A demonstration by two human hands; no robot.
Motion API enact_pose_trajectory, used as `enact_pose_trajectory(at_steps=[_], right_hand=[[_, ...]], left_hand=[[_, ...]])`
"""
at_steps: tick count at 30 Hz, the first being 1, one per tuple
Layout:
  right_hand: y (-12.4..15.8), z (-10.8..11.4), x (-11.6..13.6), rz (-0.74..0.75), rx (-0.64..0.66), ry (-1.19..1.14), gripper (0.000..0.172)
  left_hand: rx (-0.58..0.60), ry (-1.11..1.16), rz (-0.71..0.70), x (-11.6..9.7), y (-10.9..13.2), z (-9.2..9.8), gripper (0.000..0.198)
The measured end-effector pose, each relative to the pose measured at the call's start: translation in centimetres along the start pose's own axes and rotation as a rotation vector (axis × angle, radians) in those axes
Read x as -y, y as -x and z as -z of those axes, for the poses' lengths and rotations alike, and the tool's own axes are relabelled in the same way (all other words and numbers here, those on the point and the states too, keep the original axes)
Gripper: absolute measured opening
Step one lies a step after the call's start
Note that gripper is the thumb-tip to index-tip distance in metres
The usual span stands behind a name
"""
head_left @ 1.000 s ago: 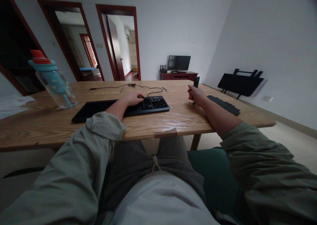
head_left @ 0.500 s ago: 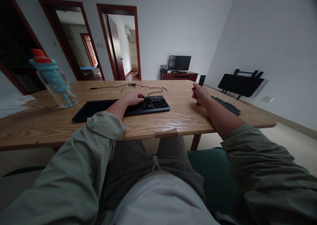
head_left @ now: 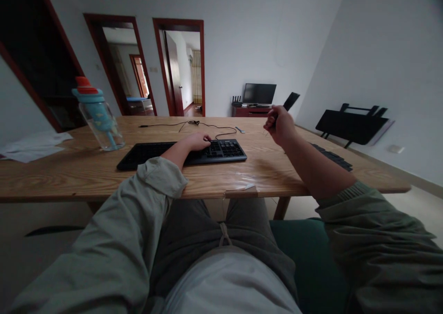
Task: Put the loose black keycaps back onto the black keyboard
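My left hand [head_left: 198, 141] rests with fingers curled on the right half of a black keyboard [head_left: 152, 151] that lies on the wooden table [head_left: 86, 175]. My right hand [head_left: 281, 124] is raised above the table's right side, closed around a thin dark tool [head_left: 290, 101] whose flat black end sticks up and to the right. A second black keyboard [head_left: 332, 156] lies past my right forearm, near the table's right edge.
A clear water bottle [head_left: 98, 115] with blue lid stands at the table's left. White papers [head_left: 31, 145] lie at the far left. The keyboard's black cable [head_left: 194, 123] trails across the back. A small blue item [head_left: 239, 130] lies beyond the keyboard. A folded black table [head_left: 351, 122] leans on the right wall.
My right hand has lifted off the table and moved up and right with the dark tool, which now tilts right. My head has turned slightly. The left hand stays on the keyboard.
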State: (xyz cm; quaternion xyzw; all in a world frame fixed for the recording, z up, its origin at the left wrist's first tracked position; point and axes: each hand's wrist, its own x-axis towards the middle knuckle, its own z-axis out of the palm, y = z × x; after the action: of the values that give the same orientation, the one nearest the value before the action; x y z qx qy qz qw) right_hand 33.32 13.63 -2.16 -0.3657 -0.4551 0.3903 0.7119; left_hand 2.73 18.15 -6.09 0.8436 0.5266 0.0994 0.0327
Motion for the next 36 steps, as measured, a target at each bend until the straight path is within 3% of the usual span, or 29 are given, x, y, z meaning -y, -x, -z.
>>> enact_pose_trajectory(at_steps=[5,9,12,17,29,36], right_hand=[[1.5,-6.6,-1.5,-0.056,0.17,-0.038,0.036],[2.6,-8.9,-4.5,-0.166,0.218,-0.054,0.035],[3.1,-8.7,-6.0,-0.249,0.232,-0.032,0.036],[3.4,-8.2,-6.2,-0.306,0.223,-0.07,0.032],[2.9,-7.8,-8.1,-0.226,0.22,-0.099,0.042],[3.2,-7.6,-8.1,-0.209,0.208,-0.076,0.036]], left_hand=[[0.025,0.01,0.005,-0.6,0.6,0.5,0.04],[0.057,0.047,0.011,-1.2,1.3,0.8,0.04],[0.07,0.068,0.004,-1.5,1.6,0.9,0.037],[0.069,0.061,0.004,-1.3,1.6,0.9,0.037],[0.064,0.078,-0.034,-0.9,1.3,0.7,0.037],[0.06,0.094,-0.047,-0.9,1.2,0.7,0.037]])
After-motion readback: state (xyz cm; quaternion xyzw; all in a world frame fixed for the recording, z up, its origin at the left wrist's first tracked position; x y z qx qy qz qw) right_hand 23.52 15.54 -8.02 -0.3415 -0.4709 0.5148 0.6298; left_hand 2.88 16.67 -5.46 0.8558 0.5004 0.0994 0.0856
